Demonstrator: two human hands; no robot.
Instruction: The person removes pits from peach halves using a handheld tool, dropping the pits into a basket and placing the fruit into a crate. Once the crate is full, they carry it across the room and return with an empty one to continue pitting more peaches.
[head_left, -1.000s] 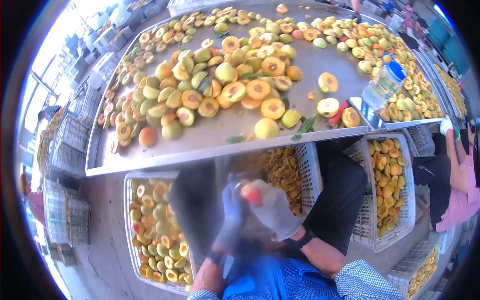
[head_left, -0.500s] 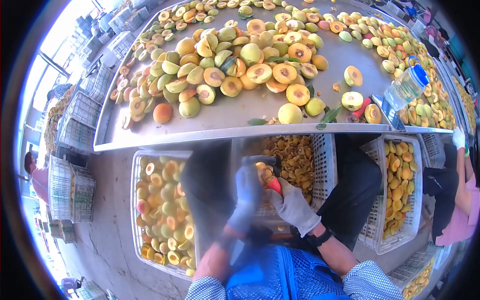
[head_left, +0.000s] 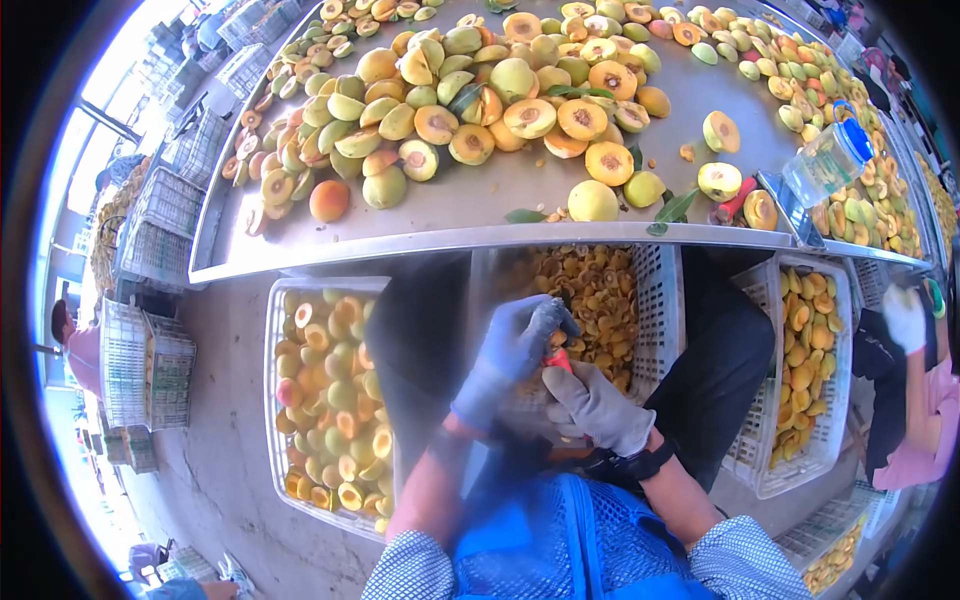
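My left hand (head_left: 518, 345), in a pale glove, is closed around a peach piece (head_left: 557, 342), of which only a little orange flesh shows. My right hand (head_left: 603, 408), also gloved, grips a small tool with a red handle (head_left: 558, 360). Its working end is hidden at the fruit, between my two hands. Below them stands a crate (head_left: 658, 310) of cut peach pieces, between my knees. On the metal table (head_left: 460, 215) ahead lies a heap of halved and whole peaches (head_left: 440, 125).
To the left is a crate of peaches (head_left: 335, 400); to the right, another crate of peach halves (head_left: 805, 365). A clear plastic jug with a blue lid (head_left: 825, 165) and a red-handled tool (head_left: 738, 200) rest on the table. A co-worker's gloved hand (head_left: 905, 318) is at far right.
My left hand has turned and its fingers have closed over the peach piece, which shows less now. The right hand has shifted slightly right and down. The co-worker's glove has moved lower.
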